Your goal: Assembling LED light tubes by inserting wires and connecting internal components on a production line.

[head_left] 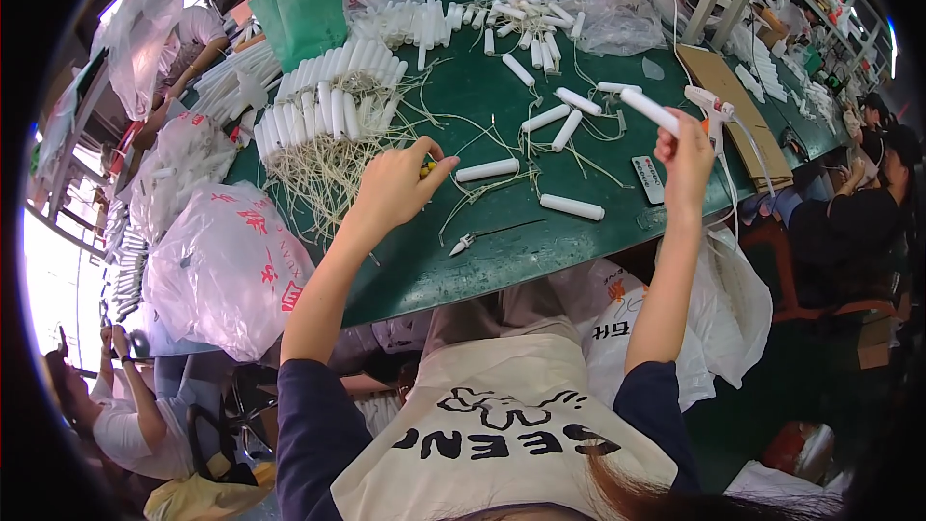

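My right hand (689, 156) is raised over the right part of the table, its fingers closed round the lower end of a white tube (650, 112). The tube tilts up to the left. My left hand (397, 185) is closed at the fingertips beside the bundled tubes; a small yellow piece (426, 170) shows between the fingers, but its kind is hidden. A thin wire (475, 141) runs near those fingertips. Close by lies a loose white tube (487, 171), with another white tube (572, 207) nearer the front. A small pointed white tip (461, 246) with a dark wire lies near the table edge.
Rows of white tubes (333, 68) with pale wires (309, 183) cover the table's left side. A glue gun (709, 108) stands at right, by a cardboard sheet (738, 116) and a small flat printed box (648, 180). A plastic bag (227, 265) overhangs the left edge. Other people sit nearby.
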